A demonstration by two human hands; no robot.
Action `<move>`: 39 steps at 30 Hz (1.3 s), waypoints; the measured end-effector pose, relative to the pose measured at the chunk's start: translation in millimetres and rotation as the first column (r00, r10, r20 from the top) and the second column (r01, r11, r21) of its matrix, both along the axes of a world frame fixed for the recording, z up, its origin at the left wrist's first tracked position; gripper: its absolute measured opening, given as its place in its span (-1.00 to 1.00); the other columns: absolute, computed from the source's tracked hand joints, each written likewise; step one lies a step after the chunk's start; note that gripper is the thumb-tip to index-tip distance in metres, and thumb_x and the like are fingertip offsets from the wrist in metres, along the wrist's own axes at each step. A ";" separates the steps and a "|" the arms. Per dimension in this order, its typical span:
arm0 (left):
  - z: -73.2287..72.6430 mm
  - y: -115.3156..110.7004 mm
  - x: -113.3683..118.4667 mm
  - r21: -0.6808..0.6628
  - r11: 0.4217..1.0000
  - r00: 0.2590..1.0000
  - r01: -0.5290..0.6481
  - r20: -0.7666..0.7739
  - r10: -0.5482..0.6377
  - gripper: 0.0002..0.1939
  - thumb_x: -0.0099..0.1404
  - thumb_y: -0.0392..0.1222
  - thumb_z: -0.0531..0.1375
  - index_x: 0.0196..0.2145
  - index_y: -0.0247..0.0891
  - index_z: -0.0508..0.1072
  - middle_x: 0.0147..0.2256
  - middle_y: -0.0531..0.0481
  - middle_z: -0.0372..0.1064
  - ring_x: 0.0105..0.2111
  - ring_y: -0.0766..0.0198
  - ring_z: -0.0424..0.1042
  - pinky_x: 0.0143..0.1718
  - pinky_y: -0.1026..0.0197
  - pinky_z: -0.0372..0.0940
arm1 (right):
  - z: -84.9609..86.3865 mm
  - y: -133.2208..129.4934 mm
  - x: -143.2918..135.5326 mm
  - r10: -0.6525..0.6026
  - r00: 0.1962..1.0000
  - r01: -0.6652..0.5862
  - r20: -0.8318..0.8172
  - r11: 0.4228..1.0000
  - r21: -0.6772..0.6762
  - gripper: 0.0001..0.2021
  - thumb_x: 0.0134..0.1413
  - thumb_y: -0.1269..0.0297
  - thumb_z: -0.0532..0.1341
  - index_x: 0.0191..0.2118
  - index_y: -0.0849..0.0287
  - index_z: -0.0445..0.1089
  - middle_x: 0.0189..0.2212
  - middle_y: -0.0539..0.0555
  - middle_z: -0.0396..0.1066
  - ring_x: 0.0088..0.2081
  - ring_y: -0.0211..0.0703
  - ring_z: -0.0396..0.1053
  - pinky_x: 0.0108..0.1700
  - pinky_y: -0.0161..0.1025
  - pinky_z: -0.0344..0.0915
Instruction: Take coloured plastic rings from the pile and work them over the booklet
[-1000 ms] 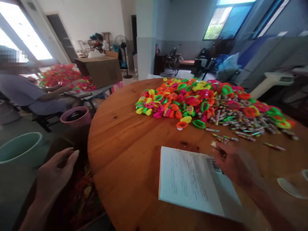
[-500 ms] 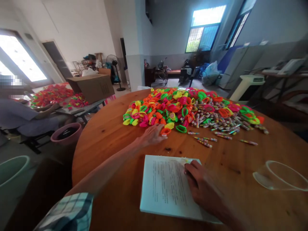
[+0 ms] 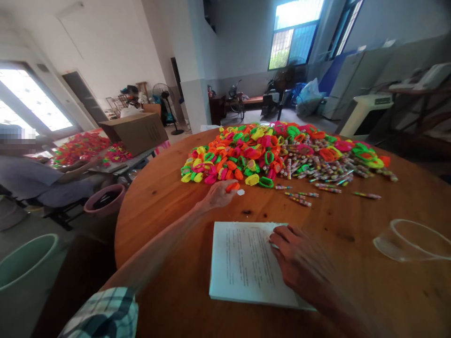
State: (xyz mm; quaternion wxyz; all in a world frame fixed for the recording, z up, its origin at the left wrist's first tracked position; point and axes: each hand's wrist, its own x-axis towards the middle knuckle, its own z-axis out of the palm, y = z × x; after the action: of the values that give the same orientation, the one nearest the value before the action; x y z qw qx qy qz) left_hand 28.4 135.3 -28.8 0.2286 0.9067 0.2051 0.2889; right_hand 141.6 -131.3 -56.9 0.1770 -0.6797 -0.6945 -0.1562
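In the head view my left hand (image 3: 219, 194) is closed around an orange plastic band (image 3: 233, 187), a small loop like a toy watch strap. A small white piece (image 3: 240, 192) shows just beside the band; I cannot tell whether it is attached. Close behind lies a heap of bright plastic bands (image 3: 243, 155) in green, yellow, pink and orange. My right hand (image 3: 291, 251) rests over the upper right of a printed paper stack (image 3: 239, 263). Its fingers are curled together at the page, and whatever they may pinch is hidden.
Patterned thin sticks (image 3: 299, 201) lie loose before the heap's right side. A clear plastic tub (image 3: 410, 241) stands at right. Left of the round wooden table (image 3: 169, 277) are a green bin (image 3: 26, 263), a pink bucket (image 3: 104, 199) and a seated person (image 3: 31, 178) beside another heap.
My left hand has closed on the orange band and drawn it slightly away from the heap. The right hand stays on the paper stack, slightly shifted. The view has tilted a little.
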 end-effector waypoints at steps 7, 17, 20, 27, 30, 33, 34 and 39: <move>-12.9 -13.4 -41.6 -0.300 0.951 0.992 0.071 0.123 -0.035 -0.61 0.29 -0.15 0.17 0.03 -0.37 0.31 -0.37 0.01 0.36 -0.49 0.39 0.35 -0.47 0.33 0.25 | -1.5 12.1 -15.0 0.107 0.989 -0.102 -0.104 0.993 0.060 -0.77 0.34 0.41 0.03 -0.24 0.25 0.43 -0.28 0.15 0.36 -0.22 -0.04 0.23 -0.14 -0.06 0.24; -18.0 -42.8 -68.0 -0.298 0.928 0.964 0.226 0.205 -0.169 -0.74 0.21 -0.17 0.24 -0.18 -0.34 0.37 -0.41 0.07 0.30 -0.48 0.42 0.27 -0.44 0.33 0.21 | -4.7 23.4 -36.8 0.050 0.976 -0.050 -0.211 0.999 0.007 -0.74 0.39 0.29 0.02 -0.16 0.25 0.43 -0.27 0.14 0.35 -0.28 -0.13 0.31 -0.23 -0.18 0.20; -19.5 -39.0 -83.8 -0.258 0.941 0.969 0.220 0.169 -0.181 -0.62 0.19 -0.17 0.24 -0.05 -0.36 0.36 -0.33 0.02 0.36 -0.40 0.37 0.34 -0.37 0.30 0.27 | -2.8 32.0 -43.3 0.046 0.960 -0.045 -0.276 0.999 0.012 -0.72 0.41 0.26 0.01 -0.22 0.25 0.42 -0.30 0.12 0.34 -0.30 -0.15 0.30 -0.23 -0.20 0.19; -14.3 -32.2 -104.9 -0.073 0.928 0.931 0.365 0.045 -0.362 -0.72 0.27 -0.19 0.21 -0.09 -0.35 0.50 -0.19 -0.11 0.46 -0.21 0.22 0.42 -0.13 0.17 0.30 | -5.5 52.7 -52.1 0.039 0.942 -0.025 -0.332 0.999 0.048 -0.74 0.39 0.23 0.04 -0.27 0.23 0.38 -0.33 0.10 0.32 -0.33 -0.17 0.26 -0.25 -0.21 0.14; -12.4 -35.0 -106.0 -0.051 0.915 0.916 0.399 0.049 -0.397 -0.76 0.28 -0.23 0.20 -0.12 -0.35 0.50 -0.22 -0.11 0.47 -0.22 0.22 0.42 -0.15 0.17 0.29 | -5.1 58.9 -53.7 0.087 0.931 -0.066 -0.353 0.995 0.073 -0.76 0.38 0.25 0.05 -0.28 0.23 0.37 -0.33 0.10 0.33 -0.33 -0.18 0.26 -0.25 -0.23 0.15; -13.2 -37.1 -105.8 -0.048 0.914 0.915 0.403 0.043 -0.401 -0.80 0.28 -0.28 0.19 -0.13 -0.31 0.50 -0.23 -0.09 0.46 -0.23 0.23 0.41 -0.16 0.19 0.29 | -3.8 62.7 -55.2 0.111 0.927 -0.088 -0.357 0.993 0.082 -0.77 0.37 0.25 0.05 -0.27 0.24 0.37 -0.33 0.10 0.32 -0.32 -0.18 0.27 -0.23 -0.23 0.18; -14.0 -37.1 -105.6 -0.049 0.915 0.916 0.401 0.046 -0.399 -0.80 0.28 -0.28 0.19 -0.13 -0.30 0.50 -0.23 -0.08 0.46 -0.24 0.23 0.41 -0.16 0.19 0.29 | -3.4 63.4 -55.7 0.110 0.928 -0.088 -0.357 0.993 0.078 -0.76 0.37 0.25 0.06 -0.27 0.24 0.37 -0.34 0.10 0.32 -0.32 -0.18 0.27 -0.23 -0.23 0.18; -19.9 -34.1 -104.6 -0.039 0.913 0.913 0.406 0.066 -0.403 -0.79 0.27 -0.28 0.18 -0.13 -0.28 0.49 -0.20 -0.11 0.47 -0.21 0.21 0.43 -0.14 0.17 0.31 | -3.7 65.4 -57.2 0.110 0.930 -0.089 -0.351 0.993 0.075 -0.75 0.38 0.24 0.06 -0.27 0.23 0.39 -0.34 0.11 0.32 -0.32 -0.18 0.28 -0.23 -0.23 0.22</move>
State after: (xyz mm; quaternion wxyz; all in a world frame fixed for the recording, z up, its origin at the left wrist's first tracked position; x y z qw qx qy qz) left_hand -76.2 101.2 -48.7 0.3125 0.9147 0.0141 0.2557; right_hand 84.4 -65.9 -60.6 0.3264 -0.6552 -0.6800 -0.0418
